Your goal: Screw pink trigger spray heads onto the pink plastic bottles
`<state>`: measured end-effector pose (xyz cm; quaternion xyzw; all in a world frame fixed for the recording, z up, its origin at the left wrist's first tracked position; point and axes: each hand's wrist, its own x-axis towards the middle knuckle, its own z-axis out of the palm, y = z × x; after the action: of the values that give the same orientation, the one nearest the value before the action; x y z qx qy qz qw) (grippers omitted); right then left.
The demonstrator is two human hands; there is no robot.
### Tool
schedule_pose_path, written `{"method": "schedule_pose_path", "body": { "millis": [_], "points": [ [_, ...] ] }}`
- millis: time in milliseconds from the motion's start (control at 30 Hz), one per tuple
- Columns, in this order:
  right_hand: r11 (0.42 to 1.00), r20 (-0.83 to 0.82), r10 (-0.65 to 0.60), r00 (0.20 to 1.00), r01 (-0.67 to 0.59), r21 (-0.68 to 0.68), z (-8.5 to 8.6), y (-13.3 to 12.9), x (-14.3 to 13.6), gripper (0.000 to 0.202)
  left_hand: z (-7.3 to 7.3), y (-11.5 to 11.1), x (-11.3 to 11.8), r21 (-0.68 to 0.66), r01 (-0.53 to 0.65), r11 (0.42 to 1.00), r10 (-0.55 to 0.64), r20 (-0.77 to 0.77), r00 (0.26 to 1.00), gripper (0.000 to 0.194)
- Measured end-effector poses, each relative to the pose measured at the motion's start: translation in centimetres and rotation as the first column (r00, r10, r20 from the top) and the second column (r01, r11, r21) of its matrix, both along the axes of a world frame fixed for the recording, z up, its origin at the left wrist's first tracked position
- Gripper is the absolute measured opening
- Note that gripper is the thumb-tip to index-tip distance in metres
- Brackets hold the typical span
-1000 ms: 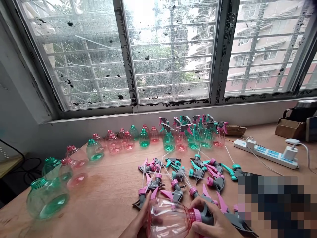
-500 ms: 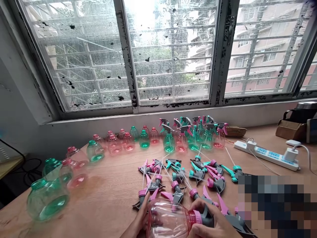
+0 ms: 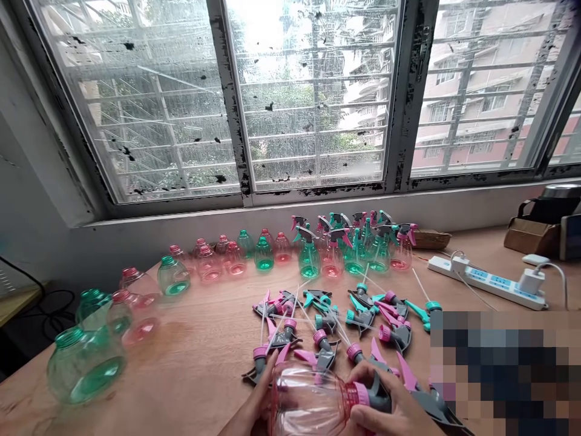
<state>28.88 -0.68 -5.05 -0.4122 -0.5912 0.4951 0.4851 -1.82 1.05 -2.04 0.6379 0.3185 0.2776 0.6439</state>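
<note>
A clear pink spray bottle [image 3: 308, 396] lies on its side in the air at the bottom of the view, its neck toward the right. My left hand [image 3: 256, 399] is wrapped round its base end. With the fingers of my right hand [image 3: 385, 399] I grip the pink collar [image 3: 362, 395] and grey spray head [image 3: 379, 396] at the neck. Just beyond the bottle, loose trigger spray heads with pink collars [image 3: 323, 345] and others with teal collars [image 3: 363, 318] are strewn on the table, thin white tubes sticking out.
Open green bottles [image 3: 86, 369] and pink bottles [image 3: 209, 266] line the table's left and back. Several bottles with spray heads [image 3: 333, 260] stand by the wall under the window. A white power strip [image 3: 488, 281] with plugs lies right; a brown box [image 3: 531, 236] sits behind it.
Both hands keep hold of the bottle and its spray head in nearly the same place. The whole view has shifted very slightly; the things on the table have stayed put.
</note>
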Motion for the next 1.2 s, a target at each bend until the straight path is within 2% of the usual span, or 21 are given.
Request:
{"method": "schedule_pose_path", "body": {
  "millis": [200, 433, 600, 767, 900, 967, 1067, 1200],
  "points": [
    [0.996, -0.084, 0.061, 0.995, -0.066, -0.060, -0.5, 0.2, -0.1, 0.046, -0.6, -0.3, 0.2, 0.017, 0.059, 0.998, -0.059, 0.017, 0.998, 0.107],
    [0.991, -0.069, 0.090, 0.994, -0.096, -0.098, -0.4, 0.1, -0.1, 0.048, -0.2, 0.2, 0.4, 0.000, 0.007, 1.000, -0.007, -0.022, 1.000, 0.095],
    [0.992, -0.070, 0.088, 0.994, -0.094, -0.079, -0.7, 0.2, -0.1, 0.048, -1.1, 0.1, 0.0, 0.063, 0.079, 0.995, -0.083, 0.061, 0.995, 0.123],
    [0.993, -0.056, 0.107, 0.993, -0.110, -0.048, -1.1, 0.3, 0.1, 0.043, -1.2, 0.1, 0.4, 0.017, 0.062, 0.998, -0.063, 0.055, 0.997, 0.103],
    [0.991, -0.085, 0.113, 0.990, -0.119, -0.068, -1.2, 0.4, 0.1, 0.046, -1.4, 0.1, 0.2, 0.019, 0.019, 1.000, -0.020, 0.077, 0.997, 0.116],
    [0.989, -0.092, 0.119, 0.989, -0.127, -0.080, -1.0, 0.3, 0.0, 0.047, -1.9, 0.4, -0.1, 0.011, -0.021, 1.000, 0.020, 0.073, 0.997, 0.110],
    [0.988, -0.075, 0.115, 0.990, -0.122, -0.091, -0.6, 0.3, 0.1, 0.049, -2.9, 2.0, 0.1, -0.048, -0.086, 0.995, 0.087, 0.019, 0.996, 0.090],
    [0.991, -0.012, 0.104, 0.994, -0.105, -0.088, -0.2, 0.2, 0.2, 0.049, -4.2, 4.8, 2.1, -0.095, -0.082, 0.992, 0.081, -0.007, 0.997, 0.087]
  ]
}}
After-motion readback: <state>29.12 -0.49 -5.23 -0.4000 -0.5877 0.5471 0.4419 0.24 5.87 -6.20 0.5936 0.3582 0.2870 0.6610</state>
